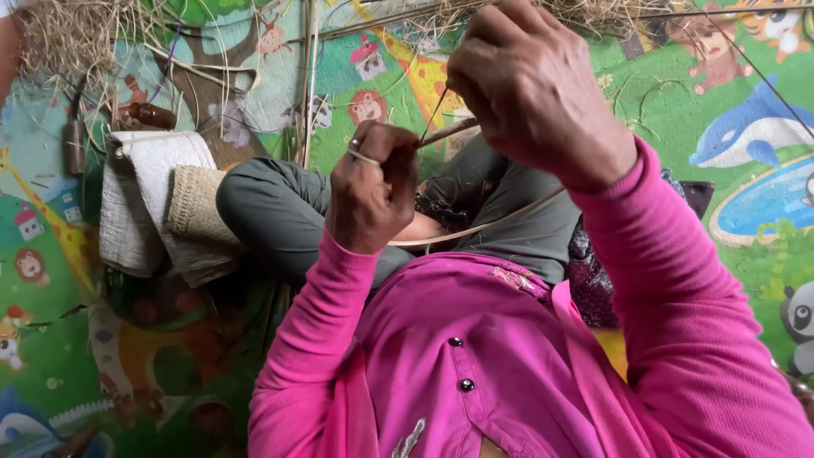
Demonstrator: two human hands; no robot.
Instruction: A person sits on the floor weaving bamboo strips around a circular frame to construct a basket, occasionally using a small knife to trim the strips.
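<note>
— What lies off to your left?

— A folded white cloth [140,199] and a woven mat roll [197,203] on the colourful play mat [51,356], beside my knee.

— And your hands?

— My left hand [373,191] is pinched shut on a thin pale cane strip [445,134]. My right hand [534,89], higher, is closed on its upper end.

— Which way does the strip run?

— Its long axis slants from lower left up to the right, over my lap. It looks narrow, flat and straw-coloured.
</note>
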